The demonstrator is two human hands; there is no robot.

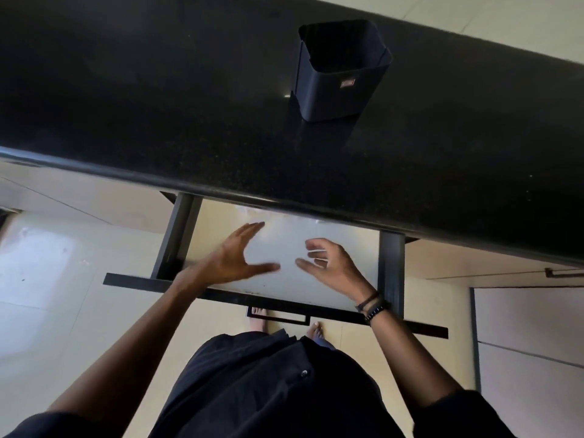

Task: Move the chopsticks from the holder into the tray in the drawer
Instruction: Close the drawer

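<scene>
A black square holder (pixel 338 74) stands upright on the dark countertop (pixel 158 105); its inside is dark and no chopsticks show in it. Below the counter edge a dark-framed drawer (pixel 391 273) is pulled out, with a pale white tray or liner (pixel 284 248) on its floor. My left hand (pixel 235 257) and my right hand (pixel 331 265) hover over that pale surface, both with fingers spread and nothing in them. No chopsticks are visible anywhere.
The drawer's front panel with its handle (pixel 278 317) juts toward my body. A pale tiled floor (pixel 63 263) lies below, with my bare feet (pixel 316 330) under the drawer. Cabinet fronts (pixel 521 327) stand at the right.
</scene>
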